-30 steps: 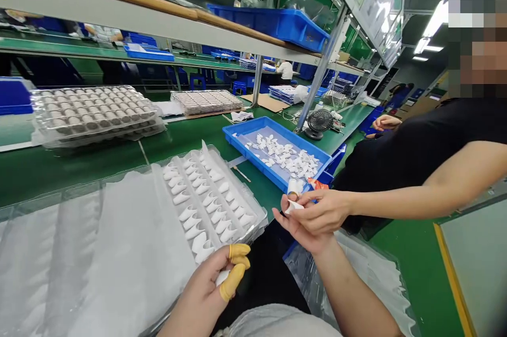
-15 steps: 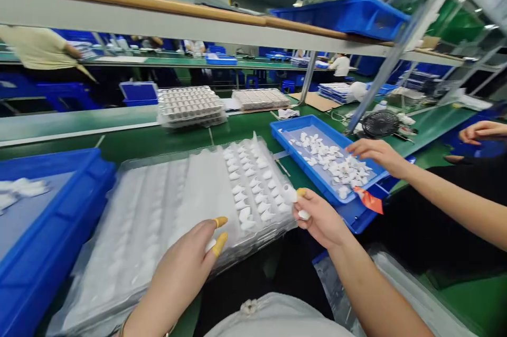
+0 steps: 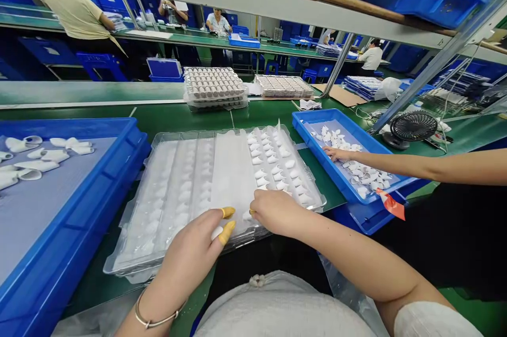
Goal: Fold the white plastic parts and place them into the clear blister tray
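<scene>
A white piece point(image 3: 216, 232) is held in the left hand point(image 3: 198, 244), mostly hidden by the fingers; its yellow-covered thumb and index fingertips are parted. The right hand point(image 3: 277, 213) is bent over the near edge of the clear tray point(image 3: 119, 255), its fingers bunched; a second piece point(image 3: 247, 216) is partly seen at the fingertips, but whether it is pinched cannot be told. The tray's middle is covered by a white sheet point(image 3: 232, 168). A co-worker's hand point(image 3: 336, 154) is placed in the blue bin point(image 3: 325, 165), fingertips obscured among white pieces.
</scene>
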A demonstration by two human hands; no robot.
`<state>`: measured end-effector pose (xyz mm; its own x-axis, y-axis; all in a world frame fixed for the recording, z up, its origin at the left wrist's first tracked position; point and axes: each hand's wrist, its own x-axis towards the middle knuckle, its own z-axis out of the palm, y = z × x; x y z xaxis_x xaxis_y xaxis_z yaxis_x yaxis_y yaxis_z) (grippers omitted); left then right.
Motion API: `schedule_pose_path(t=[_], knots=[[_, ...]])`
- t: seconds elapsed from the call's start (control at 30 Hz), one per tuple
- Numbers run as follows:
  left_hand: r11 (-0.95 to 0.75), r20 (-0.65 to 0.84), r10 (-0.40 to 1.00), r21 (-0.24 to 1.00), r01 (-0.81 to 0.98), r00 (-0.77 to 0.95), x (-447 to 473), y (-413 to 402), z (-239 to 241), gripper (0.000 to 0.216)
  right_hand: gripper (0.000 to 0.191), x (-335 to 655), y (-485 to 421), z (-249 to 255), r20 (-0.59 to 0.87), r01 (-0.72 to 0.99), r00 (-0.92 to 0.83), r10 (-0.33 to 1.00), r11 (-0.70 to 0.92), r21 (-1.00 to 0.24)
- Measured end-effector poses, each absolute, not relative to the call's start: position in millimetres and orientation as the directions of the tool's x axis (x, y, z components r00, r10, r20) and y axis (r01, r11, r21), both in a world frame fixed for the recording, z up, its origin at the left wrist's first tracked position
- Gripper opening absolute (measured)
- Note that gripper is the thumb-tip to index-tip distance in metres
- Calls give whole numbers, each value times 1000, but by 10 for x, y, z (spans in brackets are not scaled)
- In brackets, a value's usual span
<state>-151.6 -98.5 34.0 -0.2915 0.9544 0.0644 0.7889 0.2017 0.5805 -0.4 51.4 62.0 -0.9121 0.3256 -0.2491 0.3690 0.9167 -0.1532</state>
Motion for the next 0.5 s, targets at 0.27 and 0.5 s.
schedule_pose_path(t=[0.27, 0.5], knots=[[100, 60, 934, 902, 421, -351, -1300, -1049, 561, 24, 14, 107, 559, 755, -191, 423, -906, 379, 771, -476], [355, -294, 919, 908, -222, 263, -657, -648, 307, 41, 36, 1059, 298, 470, 93, 9, -664, 742, 131, -991]])
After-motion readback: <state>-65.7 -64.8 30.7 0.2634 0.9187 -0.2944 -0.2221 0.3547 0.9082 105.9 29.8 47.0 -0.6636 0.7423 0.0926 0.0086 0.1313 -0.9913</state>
